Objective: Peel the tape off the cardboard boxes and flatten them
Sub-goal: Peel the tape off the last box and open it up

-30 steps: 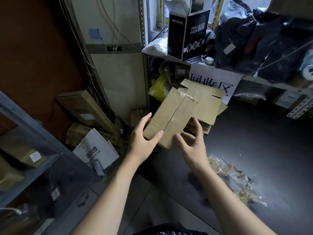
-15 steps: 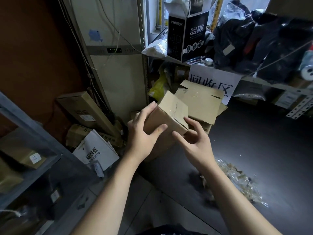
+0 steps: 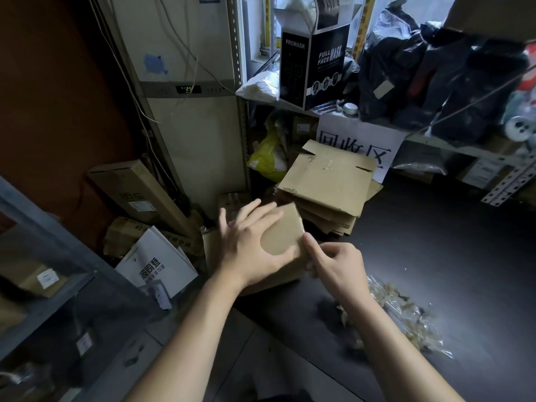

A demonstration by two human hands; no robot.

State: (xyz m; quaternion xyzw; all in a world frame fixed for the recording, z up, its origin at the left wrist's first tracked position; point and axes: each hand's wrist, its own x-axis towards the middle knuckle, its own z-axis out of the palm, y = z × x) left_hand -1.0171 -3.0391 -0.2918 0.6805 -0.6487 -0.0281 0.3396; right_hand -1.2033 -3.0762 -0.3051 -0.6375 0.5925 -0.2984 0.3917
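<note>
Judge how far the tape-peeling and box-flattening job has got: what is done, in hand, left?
Done: a stack of flattened cardboard boxes lies on the dark table, with a heap of peeled clear tape nearby. In hand: the left hand presses on a small cardboard box; the right hand is at its edge, grip blurred. Left: that box has yet to join the stack.
</note>
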